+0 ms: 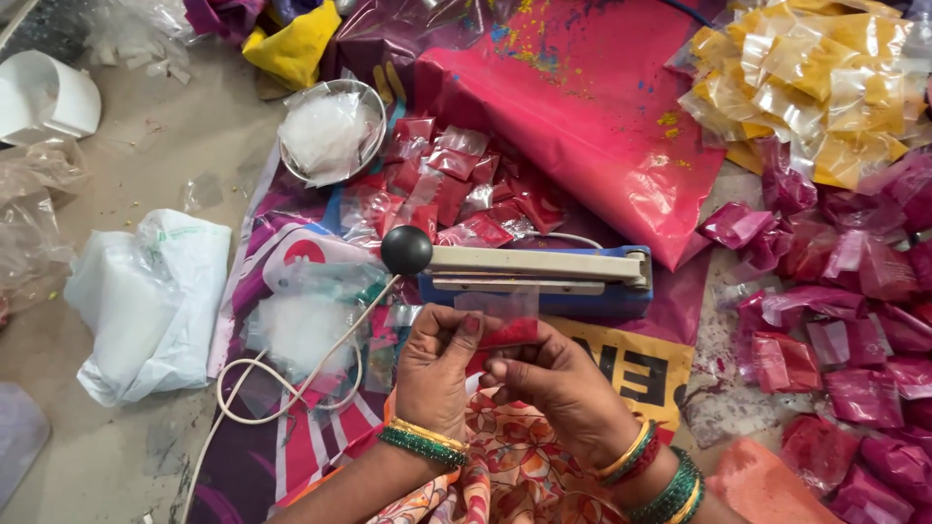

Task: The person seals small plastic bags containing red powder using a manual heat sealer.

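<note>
My left hand (437, 367) and my right hand (558, 383) together pinch a small clear packet of red powder (502, 320), held upright just in front of a blue and cream heat sealer (539, 274). The sealer's arm is raised a little, and its black knob (406, 249) points left. Behind the sealer lies a heap of filled red packets (451, 189). Both wrists wear green and gold bangles.
A steel bowl of clear empty bags (328, 131) stands at the back left. A large pink sack (582, 116) lies behind the sealer. Yellow packets (815, 87) and magenta packets (854, 320) pile up on the right. White plastic bags (146, 301) and the sealer's white cord (291, 383) lie on the left.
</note>
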